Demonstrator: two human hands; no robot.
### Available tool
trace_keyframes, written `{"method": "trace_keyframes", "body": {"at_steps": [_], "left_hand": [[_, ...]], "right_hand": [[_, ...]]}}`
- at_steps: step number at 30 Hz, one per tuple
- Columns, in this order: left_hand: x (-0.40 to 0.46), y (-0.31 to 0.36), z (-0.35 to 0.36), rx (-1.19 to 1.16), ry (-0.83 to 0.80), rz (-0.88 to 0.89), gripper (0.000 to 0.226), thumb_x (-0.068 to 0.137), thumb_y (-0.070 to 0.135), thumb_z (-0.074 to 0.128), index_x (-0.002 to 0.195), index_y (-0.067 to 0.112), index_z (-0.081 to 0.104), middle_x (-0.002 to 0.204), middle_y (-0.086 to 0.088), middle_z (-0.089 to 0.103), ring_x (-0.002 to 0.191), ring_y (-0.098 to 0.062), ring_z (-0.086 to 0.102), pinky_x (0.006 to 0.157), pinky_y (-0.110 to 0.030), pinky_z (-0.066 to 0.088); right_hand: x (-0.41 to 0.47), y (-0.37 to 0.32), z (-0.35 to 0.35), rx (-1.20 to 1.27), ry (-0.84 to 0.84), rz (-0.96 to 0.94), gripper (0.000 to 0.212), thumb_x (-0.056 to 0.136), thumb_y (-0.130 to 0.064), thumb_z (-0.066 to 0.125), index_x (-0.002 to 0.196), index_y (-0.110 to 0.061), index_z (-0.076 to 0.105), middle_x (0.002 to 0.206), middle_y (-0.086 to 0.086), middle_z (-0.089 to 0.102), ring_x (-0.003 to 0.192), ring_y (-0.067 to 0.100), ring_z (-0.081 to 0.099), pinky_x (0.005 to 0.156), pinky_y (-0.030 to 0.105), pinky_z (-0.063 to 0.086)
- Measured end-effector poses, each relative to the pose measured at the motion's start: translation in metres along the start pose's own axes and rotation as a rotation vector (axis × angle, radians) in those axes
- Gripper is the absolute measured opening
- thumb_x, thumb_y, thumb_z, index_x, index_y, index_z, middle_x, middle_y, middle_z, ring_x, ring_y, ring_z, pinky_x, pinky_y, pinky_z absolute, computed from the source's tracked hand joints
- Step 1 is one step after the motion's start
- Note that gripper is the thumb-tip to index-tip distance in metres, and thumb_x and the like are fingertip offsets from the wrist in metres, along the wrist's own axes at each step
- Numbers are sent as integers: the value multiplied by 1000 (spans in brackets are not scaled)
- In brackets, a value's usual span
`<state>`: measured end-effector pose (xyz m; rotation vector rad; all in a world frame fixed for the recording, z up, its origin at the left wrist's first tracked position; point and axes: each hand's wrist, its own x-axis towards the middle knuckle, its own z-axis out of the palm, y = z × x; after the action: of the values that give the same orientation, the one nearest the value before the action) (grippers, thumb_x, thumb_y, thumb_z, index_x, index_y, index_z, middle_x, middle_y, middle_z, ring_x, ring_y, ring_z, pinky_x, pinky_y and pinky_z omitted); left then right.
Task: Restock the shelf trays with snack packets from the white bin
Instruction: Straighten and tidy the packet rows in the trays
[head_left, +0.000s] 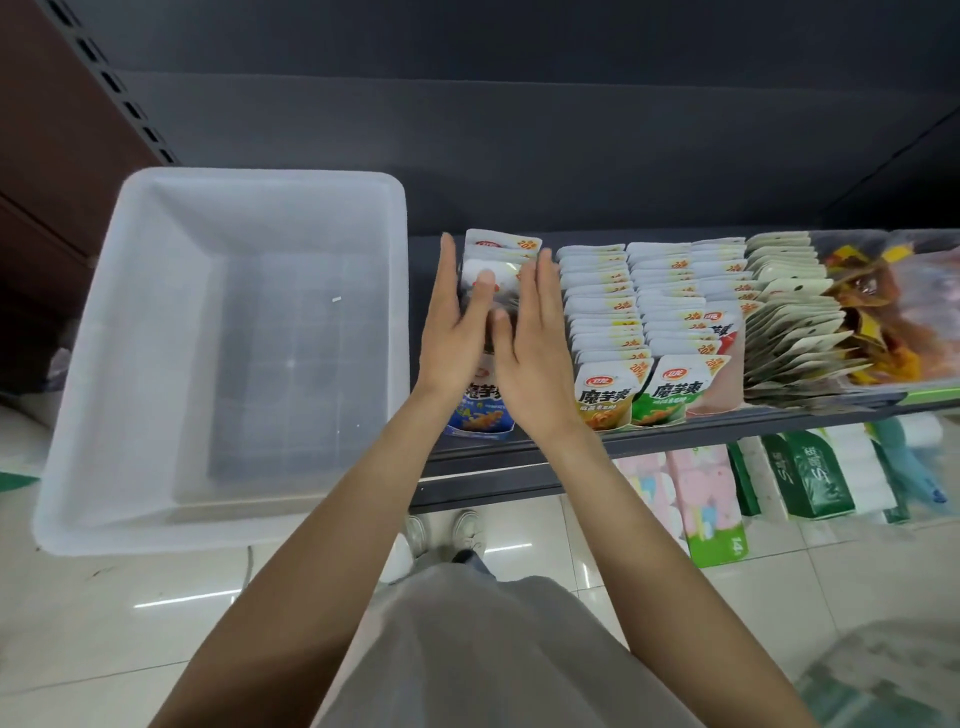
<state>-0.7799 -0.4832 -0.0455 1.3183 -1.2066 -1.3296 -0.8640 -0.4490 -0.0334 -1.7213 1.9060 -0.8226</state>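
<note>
The white bin (119, 364) stands on the shelf at the left, and nothing shows inside it. Just right of it runs a row of blue snack packets (501, 249). My left hand (452, 332) presses flat against that row's left side, thumb across the packet tops. My right hand (535, 343) presses with straight fingers on its right side. The frontmost blue packet (480, 410) shows below my wrists. Further right stand a yellow-orange packet row (602, 312) and a green packet row (670, 312).
A pink packet row (719, 291), a pale green-white packet row (789, 317) and bagged brown snacks (883, 312) fill the shelf to the right. The dark shelf edge (675, 434) runs in front. Tissue packs (701, 499) sit on the lower level.
</note>
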Motion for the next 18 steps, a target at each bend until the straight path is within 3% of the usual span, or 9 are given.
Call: {"method": "trace_keyframes", "body": {"at_steps": [2,4,8,12,15,18], "left_hand": [[10,10,1,-33,-1,-29,56,100,35,37,150,29,13,129,20,41,111,2,51,93,-13,44],[17,14,-1,-55,-1,-44,52,100,36,38,148,29,19,124,23,43,101,9,54,93,-16,46],[14,12,-3,-72,-18,-40,51,98,25,46,146,27,27,133,11,46,104,3,55,84,-13,48],[12,7,-5,7,-53,-9,60,95,8,52,147,21,25,128,14,43,100,10,51,79,-5,45],[11,7,-8,30,-21,-7,56,96,15,50,146,21,27,138,11,41,108,5,49,83,-6,44],[5,12,-11,-20,10,-42,50,99,31,43,146,26,29,147,12,36,128,0,39,101,-14,35]], "right_hand": [[9,2,1,-61,-9,0,61,102,-34,31,152,-14,3,160,-5,-4,145,5,-5,118,22,7],[5,3,2,-58,42,-24,60,100,-33,37,150,-10,13,160,3,5,146,12,4,117,25,14],[-6,6,-2,-111,166,-127,50,98,-27,43,143,-8,31,153,10,25,141,19,24,112,28,29],[-12,5,1,-227,102,-180,50,99,-29,29,141,-4,39,151,10,33,142,19,25,116,35,24],[-16,4,-6,-203,92,-164,54,99,-36,28,142,-6,36,150,8,34,142,18,23,117,34,22],[-22,1,-15,-184,42,-189,61,99,-40,29,149,-8,20,157,7,19,145,15,9,119,28,11]]}}
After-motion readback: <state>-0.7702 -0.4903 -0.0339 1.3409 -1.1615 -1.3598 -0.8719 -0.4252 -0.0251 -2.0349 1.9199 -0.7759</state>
